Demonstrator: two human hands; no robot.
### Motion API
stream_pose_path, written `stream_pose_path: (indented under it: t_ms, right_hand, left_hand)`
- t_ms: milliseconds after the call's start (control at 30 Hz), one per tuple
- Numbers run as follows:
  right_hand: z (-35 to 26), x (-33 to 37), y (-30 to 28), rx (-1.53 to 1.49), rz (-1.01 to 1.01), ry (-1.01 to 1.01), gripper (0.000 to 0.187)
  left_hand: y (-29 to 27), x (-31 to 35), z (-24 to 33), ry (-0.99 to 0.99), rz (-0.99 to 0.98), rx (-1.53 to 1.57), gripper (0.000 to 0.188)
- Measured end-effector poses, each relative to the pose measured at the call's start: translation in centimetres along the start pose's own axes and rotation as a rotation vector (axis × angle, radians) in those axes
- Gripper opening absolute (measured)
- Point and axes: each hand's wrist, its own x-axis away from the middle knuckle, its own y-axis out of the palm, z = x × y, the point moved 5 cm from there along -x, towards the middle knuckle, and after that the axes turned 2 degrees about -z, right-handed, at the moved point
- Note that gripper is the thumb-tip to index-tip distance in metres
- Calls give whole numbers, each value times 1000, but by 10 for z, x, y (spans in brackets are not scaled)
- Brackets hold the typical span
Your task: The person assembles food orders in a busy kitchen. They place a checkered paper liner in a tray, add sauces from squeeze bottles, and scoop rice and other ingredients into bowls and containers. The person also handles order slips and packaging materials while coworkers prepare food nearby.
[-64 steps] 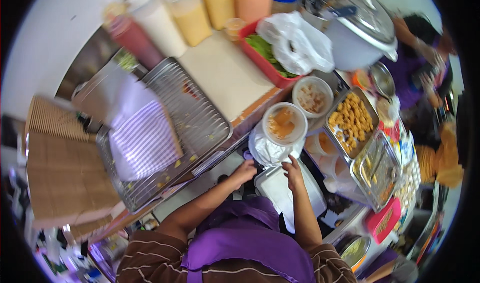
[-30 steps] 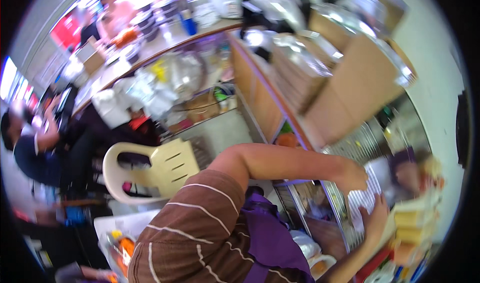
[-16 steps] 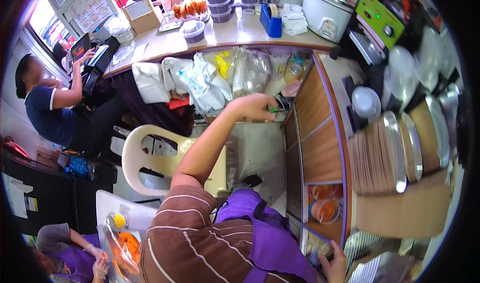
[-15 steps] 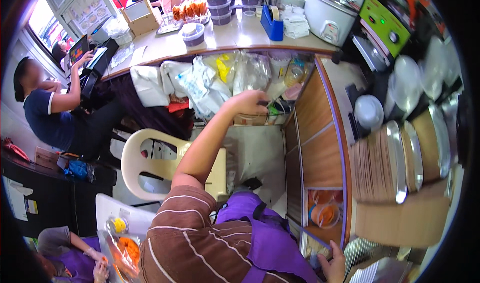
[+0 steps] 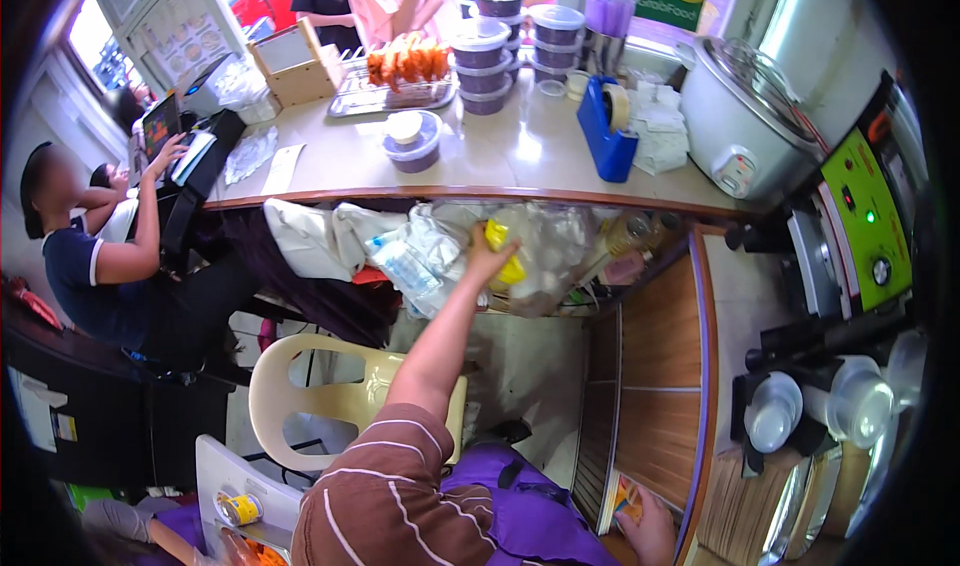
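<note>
My left arm stretches forward to the shelf under the counter. There my left hand (image 5: 488, 263) is closed around a yellow plastic bag (image 5: 509, 269), its fingertips partly hidden by the plastic. White plastic bags (image 5: 408, 271) hang to the left of it, and clear plastic bags (image 5: 552, 256) bunch up on its right. Low at the right, my right hand (image 5: 652, 528) is beside the open compartment of the wooden cabinet (image 5: 655, 396), fingers apart and holding nothing I can see. Orange contents (image 5: 627, 496) show in that compartment, right by its fingers.
On the counter (image 5: 330, 166) stand stacked lidded tubs (image 5: 483, 61), a blue tape dispenser (image 5: 607, 136), a rice cooker (image 5: 735, 116) and a rack of orange fried food (image 5: 408, 61). A cream chair (image 5: 275, 396) is at my left; a person (image 5: 100, 236) sits beyond. Another works lower left.
My left hand has gone from empty above the shelf's front to gripping the yellow bag. The view has tilted up, showing more counter. My right hand has come nearer the cabinet compartment.
</note>
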Motion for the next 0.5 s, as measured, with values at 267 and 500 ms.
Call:
stream_pose_path:
  t_ms: [267,500]
  right_hand:
    - [-45,-33,-27,59,-19,13,60]
    - [-47,-35,-10,82,-47,-39,58]
  left_hand:
    - [80,81,13,-458,-187,428,42]
    - [-6,25,24,274,388,-243,20]
